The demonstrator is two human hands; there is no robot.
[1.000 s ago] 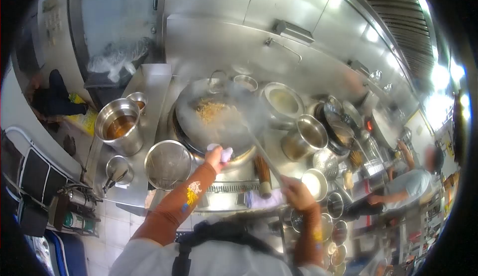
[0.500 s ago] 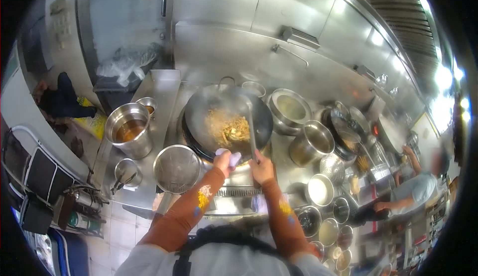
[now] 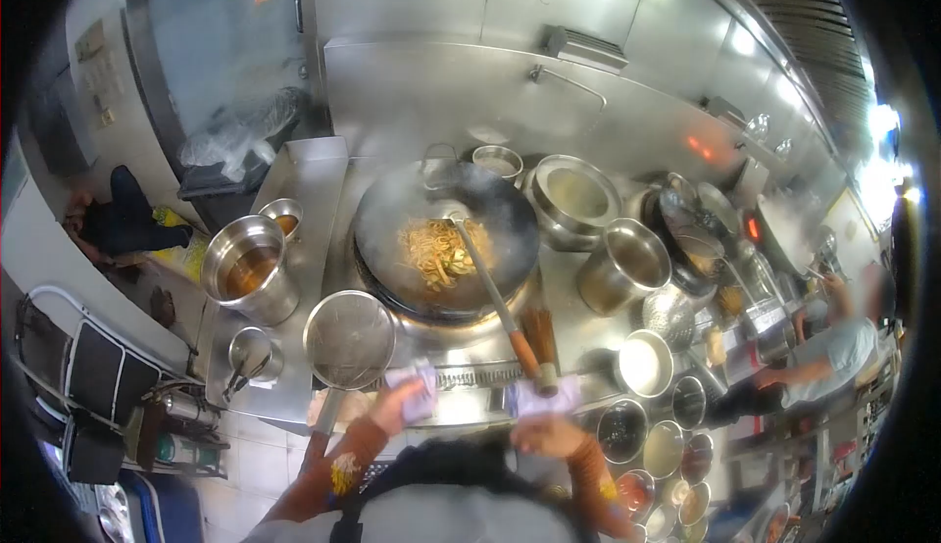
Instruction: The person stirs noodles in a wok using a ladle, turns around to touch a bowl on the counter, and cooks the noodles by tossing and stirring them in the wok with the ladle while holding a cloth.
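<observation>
A black wok (image 3: 382,269) holds steaming noodles (image 3: 436,254). A long ladle (image 3: 480,264) leans in it, its wooden handle (image 3: 523,355) out over the front rim. Beside that handle stands a brush (image 3: 540,332). My left hand (image 3: 395,406) is closed around a folded pale purple cloth (image 3: 415,394), in front of the stove and away from the wok. My right hand (image 3: 549,435) has curled fingers at the lower edge of a second purple cloth (image 3: 544,400), on the stove's front edge below the ladle handle; its grip is partly blurred.
Left of the wok are a strainer (image 3: 350,337), a pot of brown liquid (image 3: 245,269) and a small pot with tongs (image 3: 253,355). To the right stand steel pots (image 3: 627,264) and several sauce containers (image 3: 644,364). A co-worker (image 3: 823,357) stands at the far right.
Both hands have drawn back from the wok toward my body. The right hand has let go of the ladle, which now rests in the wok. The left hand has kept its cloth.
</observation>
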